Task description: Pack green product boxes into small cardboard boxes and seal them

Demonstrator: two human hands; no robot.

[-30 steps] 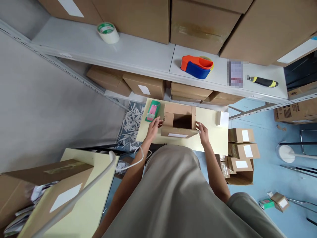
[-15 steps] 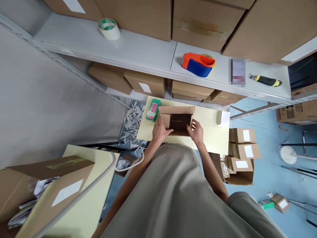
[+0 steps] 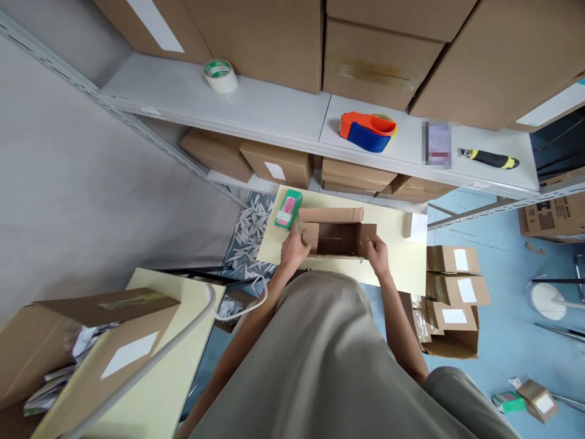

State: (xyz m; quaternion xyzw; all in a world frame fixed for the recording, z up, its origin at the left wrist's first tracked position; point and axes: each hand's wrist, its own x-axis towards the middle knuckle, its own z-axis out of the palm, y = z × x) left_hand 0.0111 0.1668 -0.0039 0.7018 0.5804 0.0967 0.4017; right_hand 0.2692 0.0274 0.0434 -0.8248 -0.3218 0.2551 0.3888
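An open cardboard box [image 3: 339, 233] stands on a pale yellow table [image 3: 402, 256] in front of me, its far flap raised. My left hand [image 3: 293, 249] grips the box's left wall near the front corner. My right hand [image 3: 376, 252] holds the box's right front corner, fingers curled on the edge. A small green package with a pink item [image 3: 287, 209] lies on the table just left of the box, close to my left hand.
A white shelf carries a tape roll [image 3: 220, 75], an orange-and-blue tape dispenser [image 3: 367, 129] and a yellow-handled knife [image 3: 489, 159], with large cartons behind. Small labelled boxes [image 3: 452, 286] stack on the blue floor at right. A second table with an open carton [image 3: 86, 341] stands at left.
The box has been turned and its near flaps folded down; both hands shifted from its sides to its front corners. The view has tilted slightly.
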